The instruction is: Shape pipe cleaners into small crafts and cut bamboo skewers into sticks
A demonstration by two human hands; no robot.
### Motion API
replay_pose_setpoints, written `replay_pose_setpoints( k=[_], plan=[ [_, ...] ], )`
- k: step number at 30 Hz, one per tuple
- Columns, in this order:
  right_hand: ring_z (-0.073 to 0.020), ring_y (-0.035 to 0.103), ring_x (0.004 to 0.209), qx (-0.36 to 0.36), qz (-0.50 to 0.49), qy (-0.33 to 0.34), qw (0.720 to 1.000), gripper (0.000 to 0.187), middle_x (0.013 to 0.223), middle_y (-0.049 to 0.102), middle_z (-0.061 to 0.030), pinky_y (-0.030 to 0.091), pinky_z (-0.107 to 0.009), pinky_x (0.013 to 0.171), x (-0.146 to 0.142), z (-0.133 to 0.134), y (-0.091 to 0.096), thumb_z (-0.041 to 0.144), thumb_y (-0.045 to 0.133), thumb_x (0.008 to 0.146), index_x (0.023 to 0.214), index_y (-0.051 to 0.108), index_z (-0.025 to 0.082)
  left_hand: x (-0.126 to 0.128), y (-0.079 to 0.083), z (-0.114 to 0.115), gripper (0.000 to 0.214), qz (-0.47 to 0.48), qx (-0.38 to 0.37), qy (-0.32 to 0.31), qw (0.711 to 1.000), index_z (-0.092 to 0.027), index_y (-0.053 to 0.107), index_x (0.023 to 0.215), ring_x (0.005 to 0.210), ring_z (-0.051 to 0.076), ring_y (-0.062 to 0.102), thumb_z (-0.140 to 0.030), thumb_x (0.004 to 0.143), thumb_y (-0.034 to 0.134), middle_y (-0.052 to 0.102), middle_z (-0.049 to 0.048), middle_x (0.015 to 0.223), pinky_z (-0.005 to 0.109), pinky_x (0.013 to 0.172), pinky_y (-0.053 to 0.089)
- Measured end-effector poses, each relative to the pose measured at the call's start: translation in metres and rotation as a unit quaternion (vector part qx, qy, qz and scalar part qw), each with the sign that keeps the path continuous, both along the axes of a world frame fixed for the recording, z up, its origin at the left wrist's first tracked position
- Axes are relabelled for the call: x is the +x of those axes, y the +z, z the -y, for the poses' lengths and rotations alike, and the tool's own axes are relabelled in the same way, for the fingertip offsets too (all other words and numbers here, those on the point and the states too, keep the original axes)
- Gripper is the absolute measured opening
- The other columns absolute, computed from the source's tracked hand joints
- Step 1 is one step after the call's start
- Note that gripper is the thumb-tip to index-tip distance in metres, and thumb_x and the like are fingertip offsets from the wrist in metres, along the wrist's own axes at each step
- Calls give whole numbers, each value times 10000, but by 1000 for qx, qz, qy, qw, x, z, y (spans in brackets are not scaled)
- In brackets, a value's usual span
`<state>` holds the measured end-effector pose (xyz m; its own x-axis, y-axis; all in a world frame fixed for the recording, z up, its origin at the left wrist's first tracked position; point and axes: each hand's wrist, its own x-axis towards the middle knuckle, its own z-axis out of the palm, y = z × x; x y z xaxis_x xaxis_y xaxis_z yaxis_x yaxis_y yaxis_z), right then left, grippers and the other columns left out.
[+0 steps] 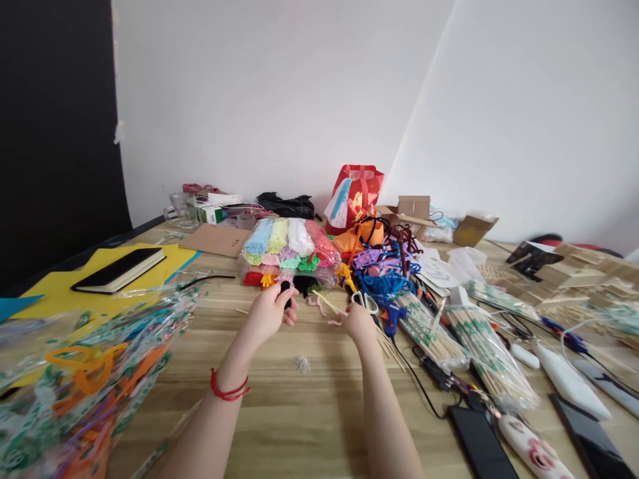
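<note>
at mid-table (pixel 299 426) the left hand (pixel 267 314) is pinching a small black piece (pixel 285 289), while the right hand (pixel 359 324), its grip impossible to tell, is lying just beside the scissors (pixel 368 303).

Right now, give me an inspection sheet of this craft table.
Surface: light wooden table, crowded at back and sides.
Job's things: small black fuzzy piece; thin pale yellow stem beside it.
Clutter: clear bag of pastel fuzzy stems, blue glue gun, bagged bamboo skewers, black notebook.
Hands: left hand pinches the black piece; right hand grip unclear.
Cables: black cable trails from the glue gun.
Surroundings: white wall, black panel left.
</note>
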<state>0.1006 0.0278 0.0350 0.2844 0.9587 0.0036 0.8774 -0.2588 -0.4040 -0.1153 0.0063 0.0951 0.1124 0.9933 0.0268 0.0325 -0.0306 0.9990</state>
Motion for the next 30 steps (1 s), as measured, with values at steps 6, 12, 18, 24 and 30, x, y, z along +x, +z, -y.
replay_pose_setpoints(
  k=[6,12,18,24,30],
  plan=[
    [-218,635,859,-20,-3,12,1000,232,949,671,-125,402,-248,670,-3,-8,-22,271,699,693,894,650,167,1,-4,-1,157,13,-18,-39,999,-134,538,905,490,102,602,-243,798,572,622,2,608,233,502,535],
    [-241,629,888,-18,-8,-16,1000,189,888,677,-130,407,-276,698,-5,-8,-26,265,684,698,854,644,167,-1,-1,0,230,-6,-15,-56,998,-129,562,876,506,122,627,-323,762,607,649,20,611,220,480,512],
    [-238,640,800,7,-65,-13,998,97,803,680,-137,411,-259,627,-5,-6,-21,156,622,678,771,629,131,-2,2,0,261,-31,4,-44,999,-125,591,769,555,128,641,-385,753,592,657,33,649,212,505,495],
    [-146,620,620,57,-161,40,985,130,703,655,-47,428,-210,558,-15,4,9,229,539,730,767,618,132,0,1,2,327,32,-6,-55,998,-121,618,768,737,173,656,-443,716,634,682,68,782,290,670,534],
    [-69,460,425,37,-439,170,882,133,504,504,57,357,-181,428,-40,27,42,211,535,680,773,590,132,4,-1,2,333,92,-14,-116,989,-130,680,812,929,201,608,-419,652,718,694,77,917,340,856,482]
  ],
)
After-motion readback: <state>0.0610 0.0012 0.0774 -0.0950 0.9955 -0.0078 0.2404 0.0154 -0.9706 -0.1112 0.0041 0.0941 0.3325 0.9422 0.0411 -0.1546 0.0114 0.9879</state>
